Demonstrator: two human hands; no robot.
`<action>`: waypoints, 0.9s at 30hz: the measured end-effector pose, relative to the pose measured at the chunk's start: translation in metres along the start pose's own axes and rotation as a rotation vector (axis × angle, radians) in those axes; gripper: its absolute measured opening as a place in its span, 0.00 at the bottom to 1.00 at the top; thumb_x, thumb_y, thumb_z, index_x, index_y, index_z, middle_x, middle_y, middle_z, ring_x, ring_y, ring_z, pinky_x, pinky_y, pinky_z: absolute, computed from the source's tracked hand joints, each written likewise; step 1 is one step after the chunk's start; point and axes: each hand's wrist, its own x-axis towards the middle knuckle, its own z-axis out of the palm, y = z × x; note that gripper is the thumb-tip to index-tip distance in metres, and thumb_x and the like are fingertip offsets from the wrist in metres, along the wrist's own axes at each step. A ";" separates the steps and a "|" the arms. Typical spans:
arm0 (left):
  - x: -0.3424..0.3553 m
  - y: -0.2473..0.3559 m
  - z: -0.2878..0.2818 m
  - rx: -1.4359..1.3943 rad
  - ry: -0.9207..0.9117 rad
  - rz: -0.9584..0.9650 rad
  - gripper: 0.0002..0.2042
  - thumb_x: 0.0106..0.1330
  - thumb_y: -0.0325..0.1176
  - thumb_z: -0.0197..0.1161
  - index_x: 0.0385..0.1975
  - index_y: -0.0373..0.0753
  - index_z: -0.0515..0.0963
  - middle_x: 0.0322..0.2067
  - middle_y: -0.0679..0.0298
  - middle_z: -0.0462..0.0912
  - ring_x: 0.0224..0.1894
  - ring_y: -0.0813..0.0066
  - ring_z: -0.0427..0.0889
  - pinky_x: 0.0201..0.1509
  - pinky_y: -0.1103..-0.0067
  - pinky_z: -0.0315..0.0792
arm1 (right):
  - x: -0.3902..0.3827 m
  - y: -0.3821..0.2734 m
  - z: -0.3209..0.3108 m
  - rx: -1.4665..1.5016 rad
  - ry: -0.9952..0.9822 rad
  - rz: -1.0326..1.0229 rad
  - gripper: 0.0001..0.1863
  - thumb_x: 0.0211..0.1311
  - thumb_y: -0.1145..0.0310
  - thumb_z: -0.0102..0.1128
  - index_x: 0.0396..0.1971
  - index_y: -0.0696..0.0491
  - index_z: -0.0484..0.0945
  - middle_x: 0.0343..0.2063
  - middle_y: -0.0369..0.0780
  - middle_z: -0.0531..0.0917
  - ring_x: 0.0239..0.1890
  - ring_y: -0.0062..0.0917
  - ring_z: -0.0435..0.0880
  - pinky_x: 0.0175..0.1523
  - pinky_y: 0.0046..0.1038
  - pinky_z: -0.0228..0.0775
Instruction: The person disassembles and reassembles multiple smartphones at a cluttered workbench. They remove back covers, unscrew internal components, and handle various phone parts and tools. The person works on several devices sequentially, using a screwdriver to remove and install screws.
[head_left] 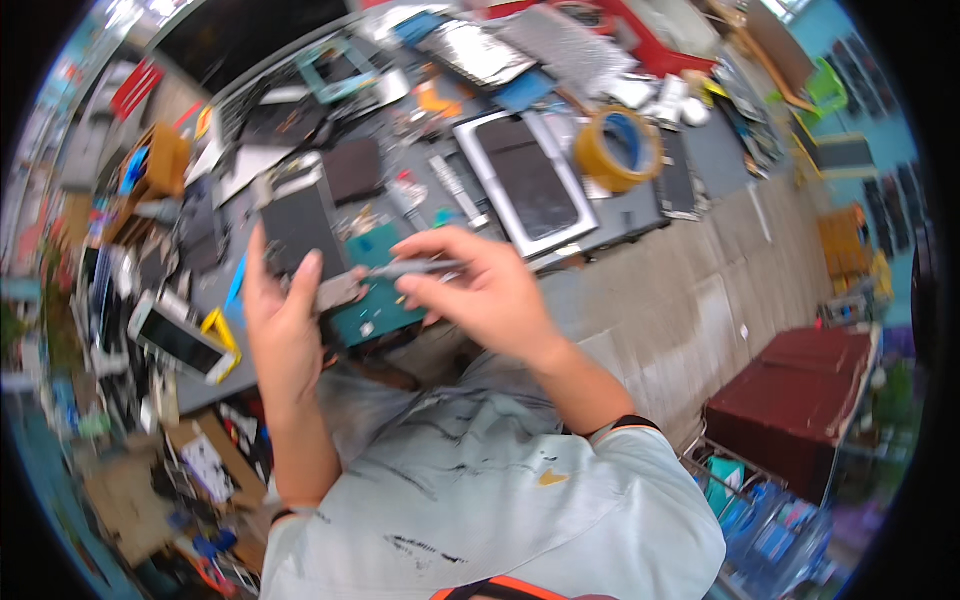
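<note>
My left hand (285,320) grips a dark, flat phone assembly (298,232) upright at an angle over the bench, with a small metal piece (336,290) at its lower edge near my thumb. My right hand (480,295) holds a slim grey tool (420,267) between thumb and fingers, its tip at the phone's right edge by that metal piece. A green mat (381,311) lies beneath both hands. The picture is blurred, so the small part under the tip is unclear.
The grey bench (225,300) carries a boxed phone (525,180), yellow tape rolls (618,149), silver pouches (475,50) and several phone parts. A white phone (178,340) lies at the left. A maroon box (785,395) and water jugs (770,540) stand at my right.
</note>
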 end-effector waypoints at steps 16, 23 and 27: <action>0.003 0.001 -0.010 0.098 -0.082 0.122 0.31 0.81 0.20 0.54 0.81 0.30 0.52 0.63 0.47 0.80 0.52 0.55 0.92 0.52 0.66 0.91 | -0.005 0.004 0.004 -0.274 0.157 -0.073 0.13 0.69 0.80 0.70 0.52 0.60 0.86 0.47 0.42 0.88 0.38 0.20 0.91 0.38 0.20 0.85; 0.005 -0.008 -0.006 0.103 -0.170 0.123 0.31 0.80 0.19 0.54 0.80 0.29 0.54 0.65 0.47 0.78 0.56 0.57 0.90 0.58 0.66 0.89 | -0.005 0.007 0.007 -0.370 0.169 -0.168 0.13 0.67 0.83 0.70 0.50 0.61 0.86 0.47 0.41 0.89 0.38 0.20 0.91 0.40 0.21 0.86; 0.003 -0.009 -0.005 0.144 -0.198 0.126 0.31 0.80 0.19 0.54 0.80 0.28 0.54 0.65 0.46 0.78 0.56 0.58 0.90 0.58 0.67 0.89 | -0.006 0.006 0.007 -0.377 0.163 -0.181 0.14 0.66 0.84 0.69 0.50 0.61 0.86 0.47 0.41 0.89 0.38 0.20 0.91 0.40 0.21 0.86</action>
